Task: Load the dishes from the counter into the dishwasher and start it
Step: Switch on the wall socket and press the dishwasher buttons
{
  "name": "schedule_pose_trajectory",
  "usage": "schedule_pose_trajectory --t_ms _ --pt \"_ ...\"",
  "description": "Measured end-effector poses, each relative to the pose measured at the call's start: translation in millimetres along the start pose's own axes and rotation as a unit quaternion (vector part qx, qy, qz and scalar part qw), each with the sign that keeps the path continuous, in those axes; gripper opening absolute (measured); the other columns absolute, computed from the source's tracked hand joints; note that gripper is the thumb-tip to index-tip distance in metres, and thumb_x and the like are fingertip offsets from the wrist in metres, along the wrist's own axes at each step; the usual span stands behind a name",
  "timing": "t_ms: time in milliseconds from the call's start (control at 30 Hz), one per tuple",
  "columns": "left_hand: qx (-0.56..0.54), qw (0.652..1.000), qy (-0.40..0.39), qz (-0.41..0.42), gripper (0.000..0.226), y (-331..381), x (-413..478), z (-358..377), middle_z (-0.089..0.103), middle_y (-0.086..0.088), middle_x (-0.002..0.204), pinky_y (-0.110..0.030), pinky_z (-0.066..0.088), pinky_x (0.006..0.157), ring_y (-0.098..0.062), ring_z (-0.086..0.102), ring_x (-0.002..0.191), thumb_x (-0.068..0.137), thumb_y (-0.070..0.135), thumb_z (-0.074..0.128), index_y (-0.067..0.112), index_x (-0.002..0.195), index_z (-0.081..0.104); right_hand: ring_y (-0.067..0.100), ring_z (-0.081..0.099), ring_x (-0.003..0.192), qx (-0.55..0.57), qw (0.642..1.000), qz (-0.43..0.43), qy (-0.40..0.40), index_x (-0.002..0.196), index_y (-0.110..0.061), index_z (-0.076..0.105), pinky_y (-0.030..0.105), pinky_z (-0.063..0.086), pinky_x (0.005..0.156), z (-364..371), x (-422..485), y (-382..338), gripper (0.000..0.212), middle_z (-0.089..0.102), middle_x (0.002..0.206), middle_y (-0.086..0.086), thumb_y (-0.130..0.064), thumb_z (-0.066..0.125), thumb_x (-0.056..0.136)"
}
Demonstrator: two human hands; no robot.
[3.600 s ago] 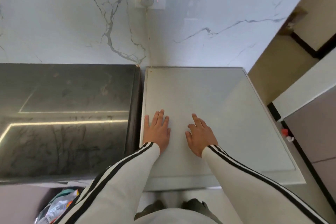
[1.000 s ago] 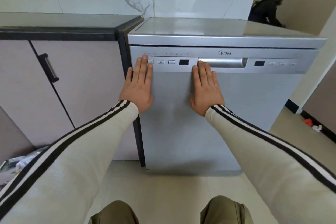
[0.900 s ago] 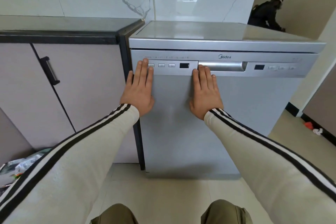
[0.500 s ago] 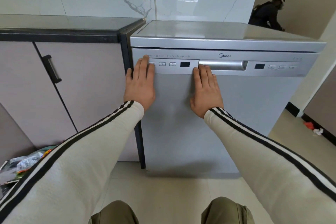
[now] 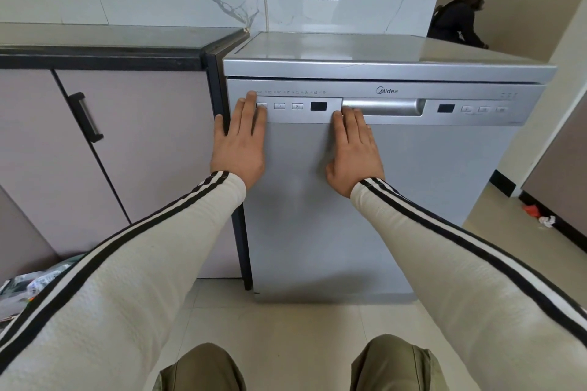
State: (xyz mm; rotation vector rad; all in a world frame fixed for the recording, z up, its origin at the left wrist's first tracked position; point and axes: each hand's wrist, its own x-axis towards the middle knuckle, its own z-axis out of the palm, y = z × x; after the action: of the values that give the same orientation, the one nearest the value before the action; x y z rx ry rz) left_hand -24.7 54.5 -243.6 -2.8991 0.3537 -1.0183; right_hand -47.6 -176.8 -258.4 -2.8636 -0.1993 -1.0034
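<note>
Dishwasher (image 5: 365,200): freestanding, silver, door shut; it stands just right of the cabinet (image 5: 127,152).
Dishes: none in view on the counter (image 5: 104,38) or on the dishwasher top; I cannot tell where they are.
Left hand (image 5: 239,143): my palm lies flat on the door's left edge, fingers straight and close together, gripping nothing. The fingertips reach onto the control strip, and one covers the leftmost button (image 5: 262,106).
Reason, left: in my judgement this placement puts a fingertip at the power control while the palm braces against the door.
Right hand (image 5: 354,149): flat on the door, fingers extended and side by side, gripping nothing. The tips touch the left end of the handle (image 5: 382,107), not yet hooked into the recess.
Reason, right: I judge this to be staging for the pull that opens the door.
Step in hand: opening, with loading not begun.
Next move: curl my right fingers into the handle recess and draw the door down; my knees, near the door's lower front, must clear its swing.
Caution: a press on the button with the door shut and the machine unloaded would be premature.
</note>
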Motion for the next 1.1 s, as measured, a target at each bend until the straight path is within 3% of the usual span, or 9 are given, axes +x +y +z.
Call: schedule_pose_trajectory --t_ms 267,800,1100 --pt "0.002 1.000 -0.015 0.011 0.081 -1.0 -2.9 -12.4 -0.002 -0.011 0.164 -0.057 0.020 0.117 -0.030 0.008 0.150 0.080 0.013 0.052 0.007 0.153 0.019 0.031 0.007 0.150 0.003 1.000 -0.002 -0.017 0.154 -0.007 0.016 0.048 0.019 0.120 -10.0 -1.7 -1.4 0.096 0.015 0.161 0.014 -0.021 0.061 0.071" --pt "0.004 1.000 -0.026 0.016 0.090 -0.5 -8.2 -9.0 -0.015 -0.009 0.164 -0.056 0.018 0.119 -0.029 -0.004 0.152 0.079 0.013 0.050 0.008 0.156 0.006 0.030 0.000 0.151 -0.028 0.998 -0.005 -0.053 0.156 -0.008 0.007 0.047 0.012 0.121 -15.7 -3.1 -1.2 0.100 0.006 0.163 0.011 -0.025 0.060 0.073" --pt "-0.010 1.000 -0.019 0.010 0.088 5.4 -6.6 -5.0 -0.008 -0.015 0.164 -0.046 0.035 0.112 -0.033 0.001 0.151 0.078 0.013 0.050 0.003 0.155 0.009 0.030 -0.001 0.151 -0.033 0.998 -0.008 -0.048 0.156 -0.008 0.006 0.048 0.011 0.122 -13.6 -4.2 -0.9 0.096 0.006 0.163 0.012 -0.029 0.058 0.078"
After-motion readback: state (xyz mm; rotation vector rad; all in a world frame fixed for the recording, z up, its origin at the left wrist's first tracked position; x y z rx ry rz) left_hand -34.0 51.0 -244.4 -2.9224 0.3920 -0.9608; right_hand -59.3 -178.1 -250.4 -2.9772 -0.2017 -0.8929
